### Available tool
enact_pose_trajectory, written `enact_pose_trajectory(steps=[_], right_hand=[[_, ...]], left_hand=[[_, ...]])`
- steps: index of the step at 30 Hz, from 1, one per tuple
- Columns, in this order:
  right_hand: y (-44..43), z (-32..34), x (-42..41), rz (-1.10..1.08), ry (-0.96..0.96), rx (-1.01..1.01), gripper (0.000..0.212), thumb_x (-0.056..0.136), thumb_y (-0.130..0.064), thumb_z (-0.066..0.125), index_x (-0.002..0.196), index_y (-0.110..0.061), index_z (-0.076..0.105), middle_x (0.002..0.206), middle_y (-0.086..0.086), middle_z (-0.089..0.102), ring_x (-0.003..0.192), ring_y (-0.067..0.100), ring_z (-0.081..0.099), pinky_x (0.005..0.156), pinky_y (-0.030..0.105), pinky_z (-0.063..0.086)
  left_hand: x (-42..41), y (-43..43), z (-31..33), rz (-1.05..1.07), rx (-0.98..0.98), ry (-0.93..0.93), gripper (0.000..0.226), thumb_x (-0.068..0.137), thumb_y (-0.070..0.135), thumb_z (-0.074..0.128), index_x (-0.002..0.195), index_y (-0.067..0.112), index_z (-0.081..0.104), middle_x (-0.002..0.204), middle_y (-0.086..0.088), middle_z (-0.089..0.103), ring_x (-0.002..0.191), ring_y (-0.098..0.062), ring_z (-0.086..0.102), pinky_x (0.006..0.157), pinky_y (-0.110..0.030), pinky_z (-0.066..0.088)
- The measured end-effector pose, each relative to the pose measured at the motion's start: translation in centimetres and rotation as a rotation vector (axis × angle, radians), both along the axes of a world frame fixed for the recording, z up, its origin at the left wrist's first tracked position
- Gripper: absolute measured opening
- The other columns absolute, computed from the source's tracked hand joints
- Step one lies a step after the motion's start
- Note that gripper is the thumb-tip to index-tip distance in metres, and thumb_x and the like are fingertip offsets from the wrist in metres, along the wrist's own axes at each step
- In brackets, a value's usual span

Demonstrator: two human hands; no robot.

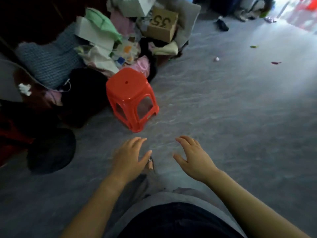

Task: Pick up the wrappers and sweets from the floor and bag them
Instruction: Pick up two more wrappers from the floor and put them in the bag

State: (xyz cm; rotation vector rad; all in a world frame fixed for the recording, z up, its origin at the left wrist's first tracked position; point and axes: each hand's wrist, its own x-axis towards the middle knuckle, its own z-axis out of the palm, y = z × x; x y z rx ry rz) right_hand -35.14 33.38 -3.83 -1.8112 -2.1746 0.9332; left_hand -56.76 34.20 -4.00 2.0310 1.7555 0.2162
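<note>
Both bare forearms extend forward side by side, palms turned down. Left hand [129, 156]: fingers loosely spread and relaxed, thumb out toward the right, holding nothing. Right hand [194, 156]: fingers slightly curved, thumb out toward the left, likewise unladen.
</note>
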Motion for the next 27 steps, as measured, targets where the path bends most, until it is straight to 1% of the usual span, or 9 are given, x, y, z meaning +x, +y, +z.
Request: enact_pose_trajectory(steps=[2,4,7,11,14,17,22,24,27], right_hand=[[8.6,-1.0,2.8,-0.147,0.006,-0.014,0.056,0.092,-0.043,0.043,0.139,-0.015,0.032,0.146,0.004,0.033,0.134,0.022,0.026,0.108,0.033,0.026],[9.7,-0.2,2.7,-0.139,0.003,0.029,0.055,0.092,-0.043,0.044,0.138,-0.014,0.034,0.145,0.005,0.034,0.133,0.023,0.028,0.107,0.033,0.027],[14.0,0.0,4.0,-0.173,-0.012,0.043,0.055,0.092,-0.043,0.044,0.138,-0.014,0.034,0.144,0.005,0.034,0.133,0.022,0.029,0.107,0.032,0.027],[24.1,1.4,6.9,-0.245,-0.025,0.070,0.057,0.093,-0.045,0.042,0.139,-0.015,0.032,0.145,0.004,0.033,0.134,0.021,0.028,0.108,0.032,0.026],[29.7,2.1,10.0,-0.337,-0.031,0.088,0.057,0.092,-0.046,0.042,0.139,-0.015,0.032,0.146,0.003,0.033,0.134,0.020,0.027,0.109,0.030,0.025],[32.8,1.9,13.4,-0.456,-0.011,0.067,0.056,0.092,-0.046,0.042,0.139,-0.016,0.032,0.146,0.002,0.033,0.134,0.019,0.026,0.109,0.029,0.023],[38.7,0.0,20.9,-0.609,0.019,0.033,0.058,0.091,-0.047,0.042,0.139,-0.015,0.033,0.146,0.002,0.033,0.135,0.018,0.027,0.111,0.033,0.027],[42.3,-0.5,24.7,-0.648,0.022,0.041,0.057,0.091,-0.047,0.042,0.138,-0.015,0.033,0.146,0.002,0.033,0.134,0.018,0.028,0.110,0.033,0.028],[48.4,-0.3,30.9,-0.673,0.024,0.052,0.058,0.092,-0.047,0.041,0.139,-0.015,0.032,0.146,0.002,0.032,0.135,0.019,0.027,0.110,0.033,0.027]], left_hand=[[2.8,10.3,-1.2,-0.092,-0.070,0.008,0.074,0.076,0.061,0.025,0.126,0.015,0.053,0.131,-0.006,0.054,0.123,-0.025,0.048,0.102,-0.036,0.036],[3.2,11.2,-0.8,-0.099,-0.034,0.021,0.072,0.076,0.060,0.026,0.124,0.014,0.055,0.128,-0.007,0.056,0.120,-0.026,0.050,0.101,-0.035,0.037],[3.9,15.8,-1.3,-0.162,0.007,0.021,0.069,0.077,0.059,0.029,0.122,0.014,0.057,0.126,-0.008,0.058,0.117,-0.028,0.053,0.099,-0.038,0.040],[7.2,28.4,0.0,-0.265,0.011,0.045,0.070,0.077,0.061,0.026,0.124,0.018,0.055,0.129,-0.003,0.056,0.120,-0.025,0.050,0.099,-0.038,0.038],[11.6,36.2,0.7,-0.390,0.047,0.072,0.069,0.077,0.061,0.026,0.124,0.020,0.054,0.129,-0.002,0.055,0.121,-0.022,0.049,0.099,-0.037,0.038],[16.5,41.9,0.6,-0.502,0.065,0.052,0.069,0.077,0.061,0.025,0.125,0.020,0.052,0.131,-0.003,0.054,0.122,-0.022,0.048,0.100,-0.039,0.039],[25.8,50.4,-0.5,-0.634,0.054,0.057,0.073,0.074,0.064,0.020,0.129,0.025,0.048,0.136,0.001,0.049,0.127,-0.018,0.042,0.100,-0.037,0.036],[29.9,54.4,-1.0,-0.683,0.035,0.066,0.067,0.079,0.064,0.024,0.131,0.026,0.045,0.137,0.003,0.047,0.128,-0.015,0.040,0.101,-0.036,0.034],[36.4,60.5,-0.6,-0.693,0.025,0.047,0.050,0.090,0.051,0.042,0.133,0.025,0.043,0.138,0.004,0.045,0.129,-0.015,0.038,0.101,-0.036,0.032]])
